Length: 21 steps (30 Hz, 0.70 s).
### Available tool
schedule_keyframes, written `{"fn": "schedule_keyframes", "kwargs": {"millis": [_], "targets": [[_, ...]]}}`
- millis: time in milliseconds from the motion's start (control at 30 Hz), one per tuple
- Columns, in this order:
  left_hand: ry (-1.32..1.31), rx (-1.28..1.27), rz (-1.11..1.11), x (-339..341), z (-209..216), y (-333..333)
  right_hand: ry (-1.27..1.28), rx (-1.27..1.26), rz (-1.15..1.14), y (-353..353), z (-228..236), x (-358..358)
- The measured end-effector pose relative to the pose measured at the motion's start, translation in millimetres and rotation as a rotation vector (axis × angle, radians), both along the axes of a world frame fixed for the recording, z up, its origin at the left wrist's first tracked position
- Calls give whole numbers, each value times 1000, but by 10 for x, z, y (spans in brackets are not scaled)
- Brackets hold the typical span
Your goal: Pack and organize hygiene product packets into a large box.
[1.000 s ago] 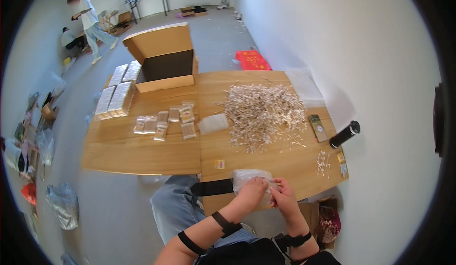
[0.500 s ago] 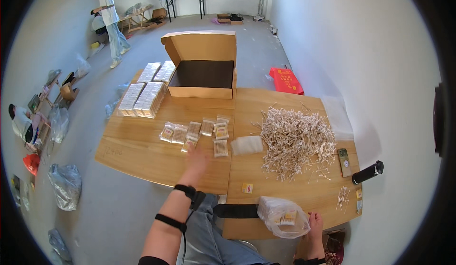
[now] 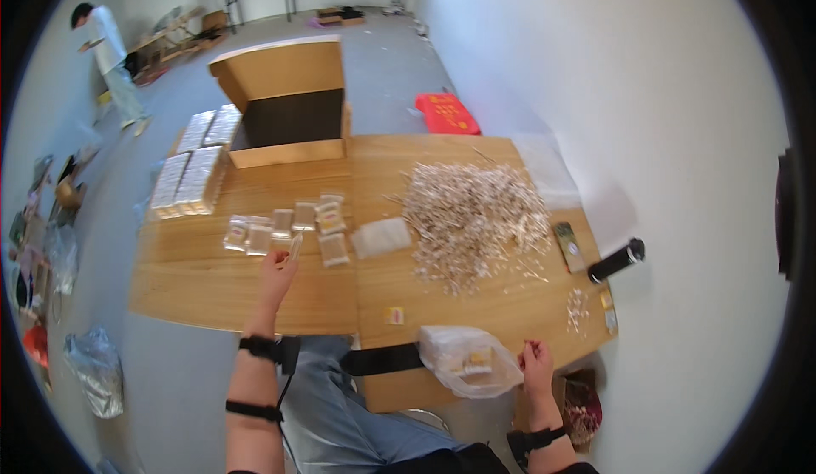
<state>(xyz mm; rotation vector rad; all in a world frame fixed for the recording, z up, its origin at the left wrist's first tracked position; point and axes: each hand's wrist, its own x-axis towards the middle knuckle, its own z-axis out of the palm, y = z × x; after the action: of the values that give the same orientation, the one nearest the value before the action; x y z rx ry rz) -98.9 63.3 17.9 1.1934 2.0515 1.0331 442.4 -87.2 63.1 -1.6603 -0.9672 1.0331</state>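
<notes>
My left hand [image 3: 279, 274] is raised over the left part of the table, its fingers closed on a small clear packet of cotton swabs [image 3: 296, 246] standing on edge. Several similar swab packets [image 3: 258, 239] lie just beyond it, some with a yellow card inside. My right hand [image 3: 536, 363] is at the front edge, fingers pinched at the rim of a translucent plastic bag [image 3: 442, 351]. Inside the bag are packets with a yellow label [image 3: 478, 360]. A big heap of loose cotton swabs [image 3: 472, 219] covers the right part of the table.
An open cardboard box [image 3: 289, 153] stands at the back, beside stacked packs [image 3: 189, 181]. Clear empty sachets [image 3: 381, 238] lie mid-table. A phone [image 3: 569, 247], a black bottle [image 3: 616, 261] and a yellow card [image 3: 394, 315] also lie there. Someone [image 3: 110, 62] stands at far left.
My left hand has lifted a swab packet off the table. The view has swung right, shifting the scene leftward. My right hand stays by the plastic bag.
</notes>
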Motion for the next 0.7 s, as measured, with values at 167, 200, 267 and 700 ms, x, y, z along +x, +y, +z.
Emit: {"fn": "schedule_keyframes", "kwargs": {"millis": [167, 200, 267, 700], "targets": [[-334, 81, -455, 1432, 1574, -707, -528, 568, 145, -38, 995, -296], [-294, 150, -534, 1692, 1766, -889, -657, 682, 281, -64, 1235, -451], [-140, 248, -807, 2120, 2058, -1162, -660, 722, 496, -180, 1530, -754], [-47, 78, -497, 2808, 1405, -1638, -680, 625, 759, -266, 1292, -588]]}}
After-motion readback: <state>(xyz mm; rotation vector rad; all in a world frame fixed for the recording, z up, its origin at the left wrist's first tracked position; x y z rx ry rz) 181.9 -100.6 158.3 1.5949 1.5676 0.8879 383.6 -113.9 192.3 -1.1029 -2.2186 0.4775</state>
